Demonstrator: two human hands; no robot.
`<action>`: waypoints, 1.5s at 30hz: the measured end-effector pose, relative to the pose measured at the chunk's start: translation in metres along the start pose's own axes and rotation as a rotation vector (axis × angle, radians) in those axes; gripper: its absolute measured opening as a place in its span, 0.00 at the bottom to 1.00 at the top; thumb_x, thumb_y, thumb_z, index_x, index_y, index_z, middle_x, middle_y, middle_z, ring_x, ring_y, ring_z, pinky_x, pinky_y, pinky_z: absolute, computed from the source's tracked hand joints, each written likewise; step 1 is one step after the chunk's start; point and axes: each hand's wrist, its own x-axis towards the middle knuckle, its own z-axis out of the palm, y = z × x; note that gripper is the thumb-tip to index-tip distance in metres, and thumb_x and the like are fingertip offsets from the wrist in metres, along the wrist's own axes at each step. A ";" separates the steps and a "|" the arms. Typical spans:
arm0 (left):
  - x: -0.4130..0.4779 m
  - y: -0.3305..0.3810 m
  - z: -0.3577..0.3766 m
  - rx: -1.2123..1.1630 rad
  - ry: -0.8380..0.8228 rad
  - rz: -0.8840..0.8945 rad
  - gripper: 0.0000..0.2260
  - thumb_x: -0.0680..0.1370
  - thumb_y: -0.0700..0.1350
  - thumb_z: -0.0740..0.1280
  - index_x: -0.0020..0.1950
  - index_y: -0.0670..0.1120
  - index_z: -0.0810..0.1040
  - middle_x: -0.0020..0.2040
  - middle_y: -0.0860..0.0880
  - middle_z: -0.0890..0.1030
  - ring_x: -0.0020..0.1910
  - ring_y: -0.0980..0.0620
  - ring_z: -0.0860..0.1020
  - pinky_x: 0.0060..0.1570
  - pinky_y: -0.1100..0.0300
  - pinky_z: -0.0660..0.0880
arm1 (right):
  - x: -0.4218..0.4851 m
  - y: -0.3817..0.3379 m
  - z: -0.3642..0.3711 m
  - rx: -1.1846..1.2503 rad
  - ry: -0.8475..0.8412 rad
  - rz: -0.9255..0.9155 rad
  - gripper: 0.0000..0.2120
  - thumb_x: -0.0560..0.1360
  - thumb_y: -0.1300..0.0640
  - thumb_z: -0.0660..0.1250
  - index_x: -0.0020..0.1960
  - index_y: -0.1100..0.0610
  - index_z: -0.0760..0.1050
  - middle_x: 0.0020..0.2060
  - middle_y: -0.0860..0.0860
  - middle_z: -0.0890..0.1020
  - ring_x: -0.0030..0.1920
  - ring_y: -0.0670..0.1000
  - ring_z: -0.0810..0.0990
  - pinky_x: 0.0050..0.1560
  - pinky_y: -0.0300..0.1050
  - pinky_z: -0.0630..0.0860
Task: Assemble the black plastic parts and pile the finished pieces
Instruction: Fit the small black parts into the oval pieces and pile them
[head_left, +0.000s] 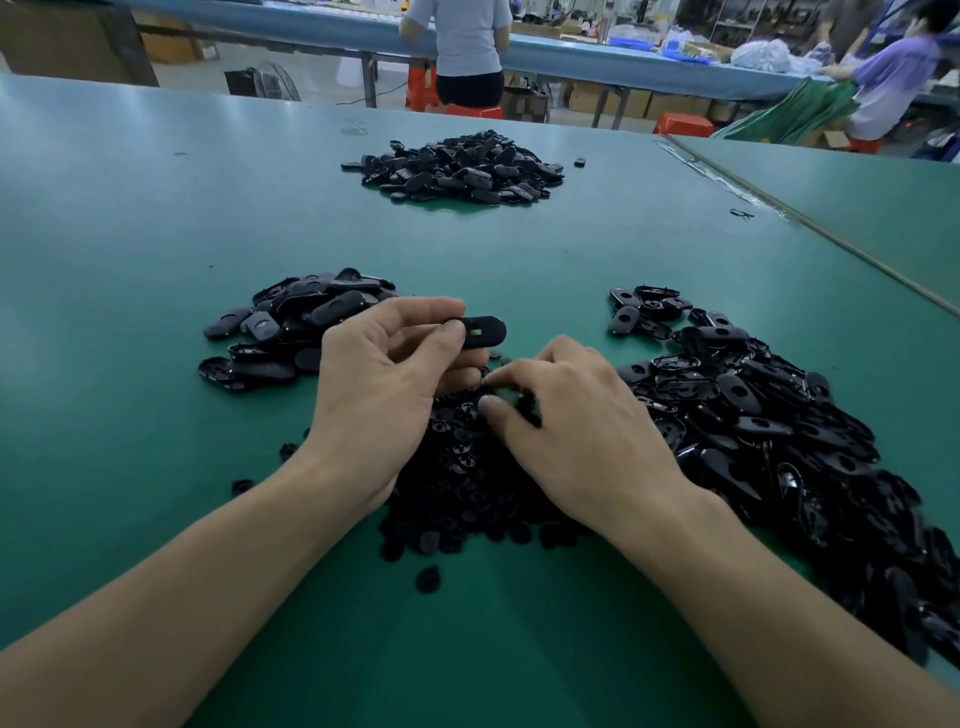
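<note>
My left hand (387, 382) pinches a flat black oval plastic shell (483, 331) between thumb and fingers, held just above the table. My right hand (574, 423) reaches into a heap of small round black parts (457, 483) in front of me, thumb and fingertips closing on one small piece; the piece itself is mostly hidden. A pile of oval shells (769, 426) spreads to the right. A smaller pile of black oval pieces (291, 327) lies to the left, behind my left hand.
A third, larger pile of black pieces (457, 166) sits far back on the green table (130, 249). A seam to a second table (810, 223) runs along the right. People stand at a blue bench beyond. Loose small parts (428, 579) lie near me.
</note>
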 end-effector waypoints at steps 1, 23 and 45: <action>0.000 0.000 0.000 0.001 -0.002 0.001 0.05 0.80 0.34 0.67 0.51 0.42 0.81 0.41 0.47 0.87 0.40 0.51 0.85 0.41 0.64 0.80 | 0.000 0.001 0.000 0.030 0.007 0.005 0.11 0.80 0.45 0.64 0.59 0.45 0.80 0.46 0.46 0.72 0.55 0.51 0.73 0.48 0.44 0.66; 0.000 0.001 -0.001 -0.012 0.024 -0.003 0.05 0.80 0.34 0.67 0.52 0.42 0.81 0.42 0.47 0.87 0.41 0.49 0.86 0.40 0.65 0.80 | 0.002 -0.004 0.000 0.252 0.112 -0.101 0.07 0.83 0.57 0.57 0.47 0.54 0.67 0.36 0.48 0.75 0.38 0.52 0.74 0.41 0.53 0.72; -0.002 0.001 0.001 0.000 0.013 -0.003 0.06 0.78 0.32 0.68 0.49 0.41 0.82 0.40 0.46 0.86 0.40 0.48 0.86 0.39 0.64 0.80 | 0.005 0.000 0.000 0.421 0.475 -0.114 0.04 0.76 0.60 0.73 0.49 0.54 0.85 0.41 0.45 0.84 0.42 0.43 0.81 0.45 0.37 0.77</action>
